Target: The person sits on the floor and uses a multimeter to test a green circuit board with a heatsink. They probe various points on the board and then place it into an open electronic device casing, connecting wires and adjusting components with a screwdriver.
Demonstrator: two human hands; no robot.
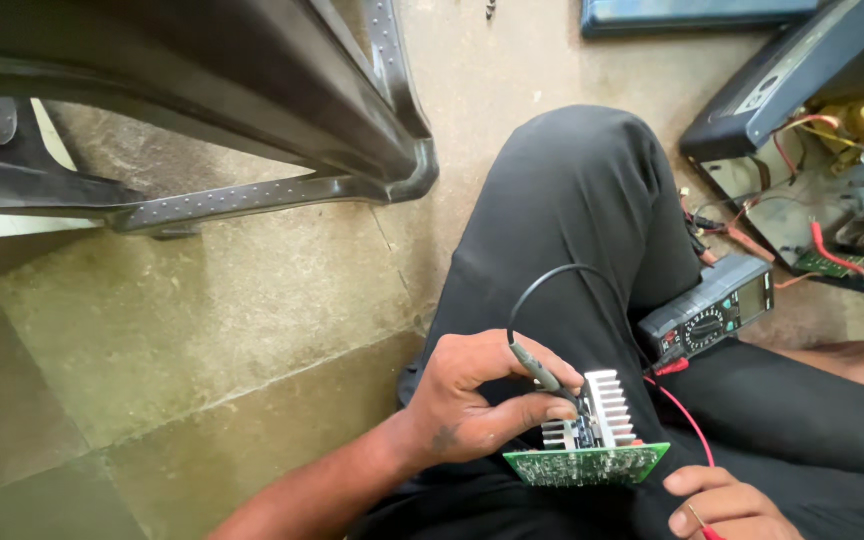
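Note:
My left hand (477, 400) pinches a black test probe (544, 372) and presses its tip among the parts of a green circuit board (592, 464) with a silver finned heatsink (604, 405). The probe's black lead loops up over my thigh. My right hand (727, 505) at the bottom edge holds a red test probe (704, 522), whose red lead runs up to a dark multimeter (720, 305) resting on my leg. How the board is supported is hidden.
A dark plastic chair (252, 110) stands at upper left on the stone floor (202, 330). An opened device case (802, 150) with exposed wires and boards lies at upper right. My bare foot (857, 358) rests near it.

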